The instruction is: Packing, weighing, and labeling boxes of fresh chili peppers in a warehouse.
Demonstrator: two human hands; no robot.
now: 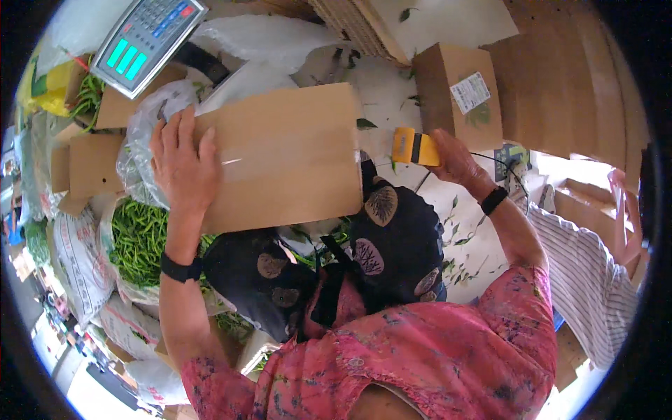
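A closed cardboard box (pixel 283 157) lies in front of me, with a strip of clear tape along its upper face. My left hand (pixel 189 163) rests on the box's left end, fingers spread, beside a crumpled clear plastic bag (pixel 139 152). To the right of the box, my right hand (pixel 451 157) grips a yellow tool with a black band (pixel 416 147), which looks like a tape dispenser and does not touch the box. My knees in dark patterned cloth are just below the box.
A digital scale display (pixel 149 42) stands at upper left. Green chili peppers (pixel 139 236) fill a sack at left. A labelled carton (pixel 459 94) stands at upper right, near stacked flat cardboard (pixel 362 26). A person in a striped garment (pixel 583 278) is at right. Leaves litter the floor.
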